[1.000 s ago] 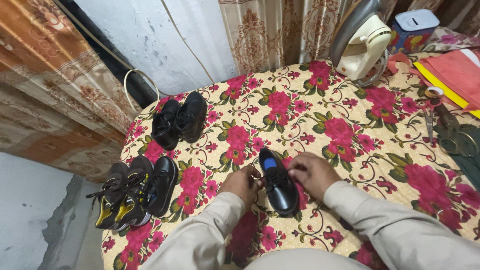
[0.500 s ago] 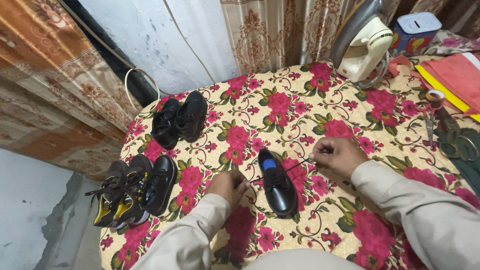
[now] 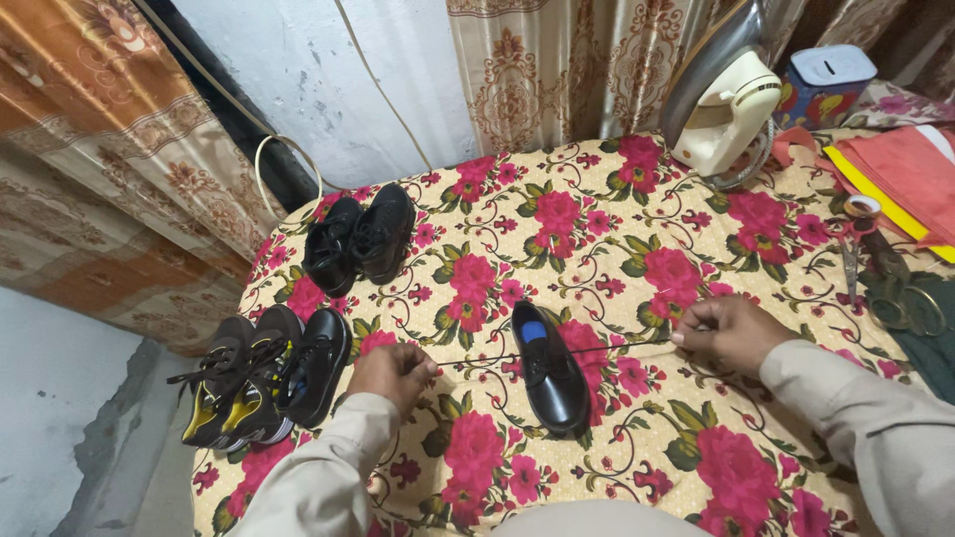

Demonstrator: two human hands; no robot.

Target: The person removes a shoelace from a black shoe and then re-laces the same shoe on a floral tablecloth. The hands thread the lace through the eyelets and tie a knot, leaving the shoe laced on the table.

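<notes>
The left hand pinches one lace end; the black shoe stands between the hands, toe near, its lace stretched taut sideways; the right hand pinches the other end.

shoe between hands, iron behind

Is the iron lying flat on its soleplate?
No, the iron stands upright on its heel at the back of the floral cloth.

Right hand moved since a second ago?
Yes. The right hand, pinching the lace, has pulled out rightward, away from the black shoe, which stayed put.
</notes>
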